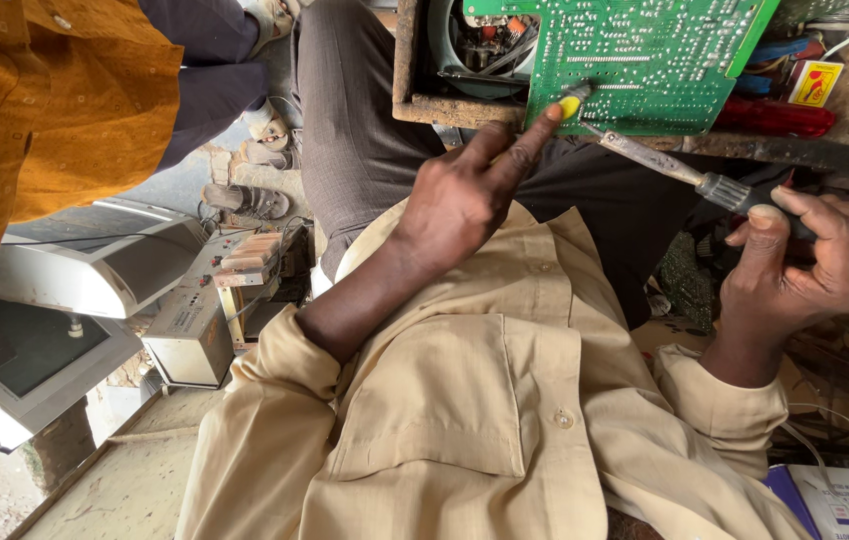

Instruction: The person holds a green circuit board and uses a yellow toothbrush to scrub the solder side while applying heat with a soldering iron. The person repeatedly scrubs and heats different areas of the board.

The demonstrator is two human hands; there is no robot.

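A green circuit board (644,60) lies solder side up over a wooden box on my lap. My left hand (459,200) pinches a small yellow piece (571,102) against the board's near edge, with the forefinger stretched out. My right hand (804,265) grips the dark handle of a soldering iron (679,172). The iron's metal shaft slants up and left, and its tip sits at the board right beside the yellow piece.
A person in an orange shirt (54,110) and dark trousers stands at upper left, with sandals (249,200) on the ground. White appliance casings (94,265) and a grey device (194,330) lie at left. Wires, a red tool (774,118) and a small yellow box (814,82) crowd the upper right.
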